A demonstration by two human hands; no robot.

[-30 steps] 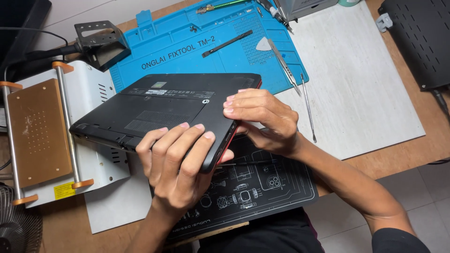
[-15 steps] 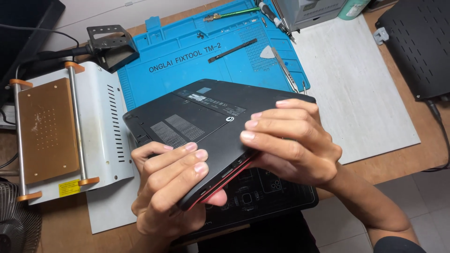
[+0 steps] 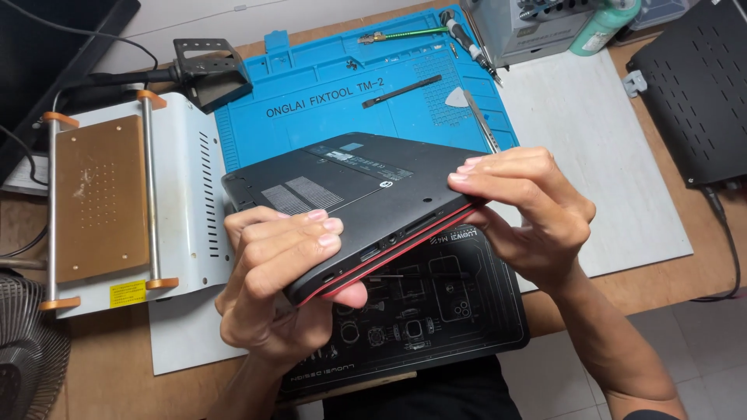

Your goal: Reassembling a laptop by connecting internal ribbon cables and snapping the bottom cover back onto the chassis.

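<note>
Holding closed laptop (image 3: 350,194) above counter (image 3: 638,272), underside up, long axis running far-left to near-right. I see left hand (image 3: 272,288) fingers wrapped over near corner, right hand (image 3: 529,210) fingers pinching right edge; both closed on it, equally near.

Black, red-edged laptop (image 3: 342,187); blue mat (image 3: 311,101)

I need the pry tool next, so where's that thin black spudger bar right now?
In the head view the black spudger bar lies on the blue work mat, toward its far right part, beyond the laptop and just left of a white triangular pick.
</note>
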